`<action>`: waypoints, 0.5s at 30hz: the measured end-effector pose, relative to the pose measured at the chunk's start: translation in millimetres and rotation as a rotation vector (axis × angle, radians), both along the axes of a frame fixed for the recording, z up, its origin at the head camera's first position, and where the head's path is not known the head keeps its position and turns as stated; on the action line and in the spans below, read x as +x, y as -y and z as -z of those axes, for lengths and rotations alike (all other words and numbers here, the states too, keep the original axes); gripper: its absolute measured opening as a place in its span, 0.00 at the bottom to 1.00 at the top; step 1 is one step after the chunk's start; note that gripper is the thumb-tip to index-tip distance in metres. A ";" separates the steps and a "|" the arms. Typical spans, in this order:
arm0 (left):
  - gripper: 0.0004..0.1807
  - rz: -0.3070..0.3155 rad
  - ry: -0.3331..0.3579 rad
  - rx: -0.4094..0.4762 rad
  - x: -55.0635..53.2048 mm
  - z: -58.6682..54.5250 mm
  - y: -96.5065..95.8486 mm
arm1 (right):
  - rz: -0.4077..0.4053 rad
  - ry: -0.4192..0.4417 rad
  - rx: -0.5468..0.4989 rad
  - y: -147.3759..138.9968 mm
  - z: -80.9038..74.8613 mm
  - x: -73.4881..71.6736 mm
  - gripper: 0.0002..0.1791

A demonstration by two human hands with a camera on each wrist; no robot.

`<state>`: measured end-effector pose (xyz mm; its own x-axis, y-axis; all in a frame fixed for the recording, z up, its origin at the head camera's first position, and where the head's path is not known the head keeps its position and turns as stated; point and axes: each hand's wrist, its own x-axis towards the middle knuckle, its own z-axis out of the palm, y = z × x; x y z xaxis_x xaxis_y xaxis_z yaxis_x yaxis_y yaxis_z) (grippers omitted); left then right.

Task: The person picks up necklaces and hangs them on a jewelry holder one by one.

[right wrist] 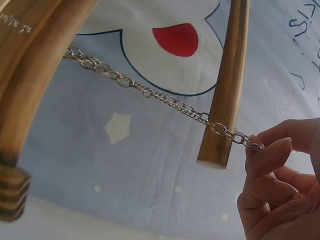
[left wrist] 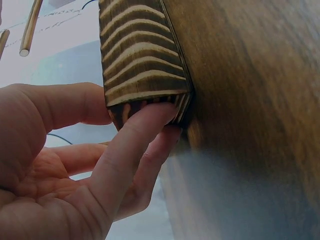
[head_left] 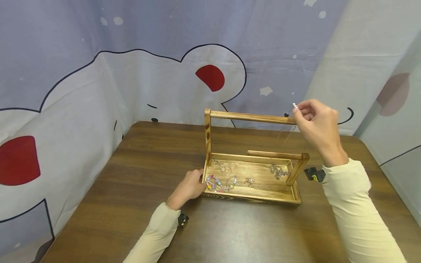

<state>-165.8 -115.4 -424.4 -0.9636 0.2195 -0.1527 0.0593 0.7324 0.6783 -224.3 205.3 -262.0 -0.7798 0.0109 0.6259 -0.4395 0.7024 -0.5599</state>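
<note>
A wooden jewelry stand (head_left: 253, 199) sits on the table, with a tray base and two horizontal rods, an upper one (head_left: 250, 116) and a shorter lower one (head_left: 273, 154). My left hand (head_left: 189, 185) grips the tray's left end; in the left wrist view its fingers curl against the striped end. At the free right end of the upper rod, my right hand (head_left: 319, 126) pinches a silver chain necklace (right wrist: 125, 80) between thumb and index finger. The chain's strands stretch away from the fingertips past the rod. Whether it touches the rod cannot be told.
Inside the tray lie a colorful beaded bracelet (head_left: 213, 181), thin rings or loops (head_left: 232, 166), a small gold-colored piece (head_left: 250, 181) and a heap of silver chain (head_left: 279, 171). A patterned curtain (head_left: 158, 84) hangs behind the brown table (head_left: 148, 164).
</note>
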 end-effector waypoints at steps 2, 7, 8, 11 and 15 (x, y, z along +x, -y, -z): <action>0.25 0.000 0.000 0.002 0.0 0.0 -0.1 | -0.009 -0.010 0.000 3.8 -1.2 0.3 0.09; 0.25 -0.001 0.003 0.002 0.3 -0.5 -0.5 | -0.034 -0.036 0.009 14.9 -4.4 1.2 0.09; 0.25 -0.002 0.005 0.001 0.5 -0.7 -0.6 | -0.039 -0.039 0.010 17.3 -4.9 1.2 0.08; 0.25 -0.005 0.004 -0.006 1.0 -1.4 -0.9 | -0.052 -0.032 0.013 24.6 -6.1 1.0 0.08; 0.26 -0.008 0.005 -0.016 1.1 -1.4 -1.2 | -0.069 -0.024 0.029 34.6 -7.2 -0.7 0.09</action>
